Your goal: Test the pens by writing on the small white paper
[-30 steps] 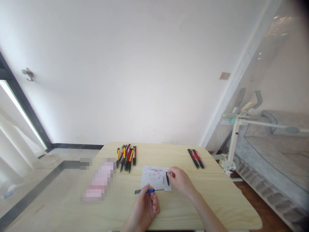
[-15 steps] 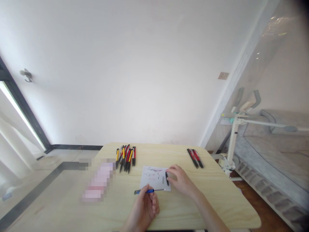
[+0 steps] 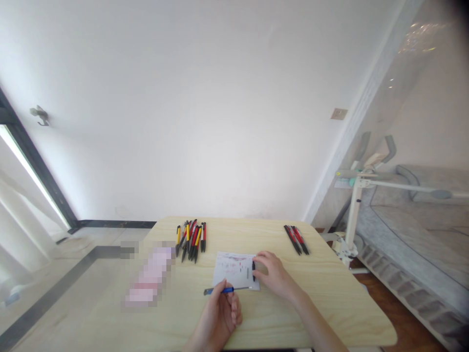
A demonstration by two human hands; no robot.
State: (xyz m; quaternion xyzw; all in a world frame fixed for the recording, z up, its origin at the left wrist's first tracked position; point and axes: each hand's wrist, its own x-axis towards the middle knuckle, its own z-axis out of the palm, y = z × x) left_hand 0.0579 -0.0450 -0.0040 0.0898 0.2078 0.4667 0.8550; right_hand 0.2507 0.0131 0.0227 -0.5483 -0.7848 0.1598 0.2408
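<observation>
On table [image 3: 330, 303], left hand [image 3: 220, 315] grips blue pen [image 3: 225, 290], right hand [image 3: 273, 274] pinches black piece [image 3: 253, 266].

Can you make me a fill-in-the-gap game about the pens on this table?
1. The left hand holds a ____ pen.
2. The right hand pinches a ____ piece on the paper.
3. The bigger pile lies on the table's ____ side.
Missing words: blue, black, left.

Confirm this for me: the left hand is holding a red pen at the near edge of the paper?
No. The pen in the left hand is blue, not red; the head view shows it at the near edge of the paper.
</observation>
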